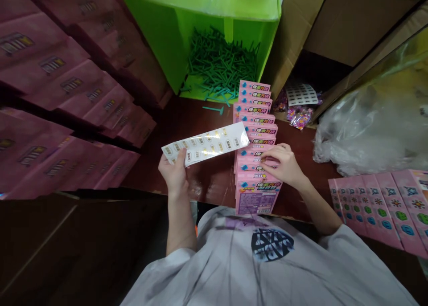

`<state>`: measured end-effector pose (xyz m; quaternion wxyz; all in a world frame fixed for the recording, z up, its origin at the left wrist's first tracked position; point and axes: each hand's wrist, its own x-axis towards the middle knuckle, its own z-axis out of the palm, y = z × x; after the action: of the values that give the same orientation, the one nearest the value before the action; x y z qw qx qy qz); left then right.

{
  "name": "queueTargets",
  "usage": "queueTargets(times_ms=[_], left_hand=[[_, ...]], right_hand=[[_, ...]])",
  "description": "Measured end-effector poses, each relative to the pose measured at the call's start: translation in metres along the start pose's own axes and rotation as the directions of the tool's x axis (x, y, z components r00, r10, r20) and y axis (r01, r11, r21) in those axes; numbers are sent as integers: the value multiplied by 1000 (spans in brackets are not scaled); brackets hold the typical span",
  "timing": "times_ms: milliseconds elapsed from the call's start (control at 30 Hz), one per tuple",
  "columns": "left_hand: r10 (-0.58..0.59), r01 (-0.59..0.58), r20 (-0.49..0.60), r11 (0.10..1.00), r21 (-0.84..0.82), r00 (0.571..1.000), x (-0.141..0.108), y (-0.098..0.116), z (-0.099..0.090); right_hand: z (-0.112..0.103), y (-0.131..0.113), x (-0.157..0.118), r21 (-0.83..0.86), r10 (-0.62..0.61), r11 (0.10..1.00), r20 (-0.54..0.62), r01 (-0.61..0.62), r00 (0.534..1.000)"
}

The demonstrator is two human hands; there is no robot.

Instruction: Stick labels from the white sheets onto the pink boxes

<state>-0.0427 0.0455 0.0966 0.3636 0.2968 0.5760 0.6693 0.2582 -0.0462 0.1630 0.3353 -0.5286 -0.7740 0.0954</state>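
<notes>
A white sticker sheet (pixel 205 143) (rows of small gold labels) is held up, tilted. Pink boxes (pixel 256 150) stand overlapping in a row on the dark table.

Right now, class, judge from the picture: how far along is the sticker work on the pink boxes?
Done: cannot tell which boxes carry a sticker. The sticker sheet looks mostly full, so probably early. In hand: the left hand holds the sheet by one end, while the right hand presses on the overlapping row of pink boxes. Left: likely most of that row, and perhaps the flat pink packs at the right.
</notes>
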Motion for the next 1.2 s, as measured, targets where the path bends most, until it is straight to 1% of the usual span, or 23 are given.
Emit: queueTargets(times_ms=[67, 133, 167, 233, 300, 367, 433, 500, 600, 700, 767, 833, 933, 1033, 1100, 1133, 1200], left_hand=[[15, -16, 23, 1000, 12, 1000, -3, 2, 0], [52, -52, 46, 998, 18, 998, -6, 6, 1], [78, -79, 57, 997, 18, 995, -8, 9, 2], [142, -144, 76, 989, 20, 987, -13, 14, 6], [196, -201, 104, 979, 36, 975, -20, 18, 11], [228, -237, 143, 970, 48, 963, -26, 22, 16], [243, -257, 185, 965, 55, 952, -30, 24, 20], [250, -269, 206, 961, 68, 946, -33, 25, 22], [233, -256, 222, 963, 83, 947, -35, 27, 24], [165, -186, 259, 981, 56, 951, -36, 29, 26], [122, -138, 273, 990, 38, 954, -37, 29, 28], [102, -115, 273, 993, 32, 957, -39, 30, 31], [90, -101, 271, 995, 26, 958, -39, 29, 33], [87, -98, 247, 995, 35, 965, -33, 25, 32], [117, -127, 176, 991, 45, 977, -25, 23, 27], [136, -144, 129, 988, 49, 982, -20, 22, 24], [167, -168, 34, 984, 53, 985, -10, 20, 16]], right_hand=[[-2, -1, -3, -108, -4, 994, 2, 4, 1000], [-6, -5, -4, -182, -37, 983, -56, 26, 998], [-9, -7, -2, -188, -69, 981, -111, 48, 991], [-14, -14, 7, -155, -130, 983, -233, 96, 964], [-17, -19, 22, -121, -152, 985, -304, 121, 940], [-18, -21, 40, -102, -136, 989, -278, 111, 951], [-18, -20, 55, -50, -101, 994, -192, 93, 976], [-16, -15, 65, 32, -76, 996, -129, 81, 989], [-13, -6, 69, 116, -81, 989, -135, 97, 988], [-10, 2, 66, 136, -146, 976, -159, 168, 976], [-9, 5, 64, 130, -188, 969, -154, 209, 970], [-8, 5, 64, 111, -195, 971, -148, 213, 969], [-10, 0, 65, 98, -149, 981, -166, 167, 975], [-17, -4, 64, 170, -69, 980, -212, 107, 975], [-25, -3, 62, 234, 11, 971, -241, 47, 970], [-28, -1, 61, 253, 47, 967, -234, 14, 971], [-34, 5, 59, 253, 74, 967, -159, -32, 985]])
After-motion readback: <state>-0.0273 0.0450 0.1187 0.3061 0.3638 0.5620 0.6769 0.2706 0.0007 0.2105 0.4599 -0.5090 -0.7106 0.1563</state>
